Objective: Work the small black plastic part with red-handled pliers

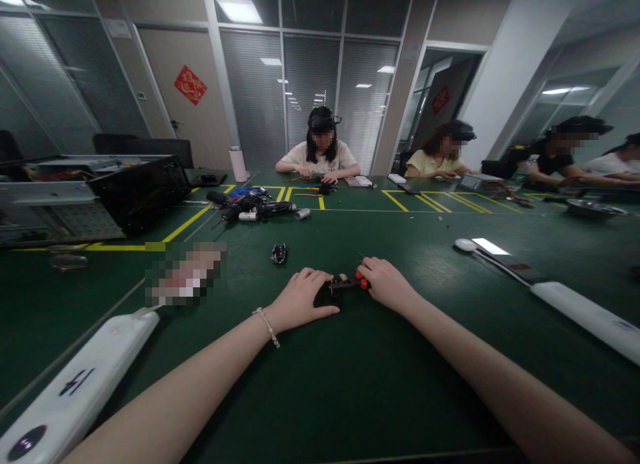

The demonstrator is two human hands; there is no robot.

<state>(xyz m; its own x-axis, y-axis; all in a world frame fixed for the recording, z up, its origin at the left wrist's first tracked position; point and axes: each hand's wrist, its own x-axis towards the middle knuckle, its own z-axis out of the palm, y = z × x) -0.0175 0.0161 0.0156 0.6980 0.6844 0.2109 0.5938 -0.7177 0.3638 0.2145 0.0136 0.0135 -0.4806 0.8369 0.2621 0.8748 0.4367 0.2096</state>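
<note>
My left hand (300, 297) lies on the green table (350, 384) with its fingers curled over a small black part (327, 295). My right hand (385, 282) is closed around the red handle of a small tool (361, 281), whose dark tip reaches into the black part between the two hands. A bead bracelet (267, 326) sits on my left wrist. A small black and silver piece (279, 253) lies on the table just beyond my left hand.
A white power strip (75, 384) lies at front left, another white strip (585, 314) at right. An open computer case (90, 197) stands at far left. A pile of dark tools (255, 207) lies mid-table. Several people sit along the far side.
</note>
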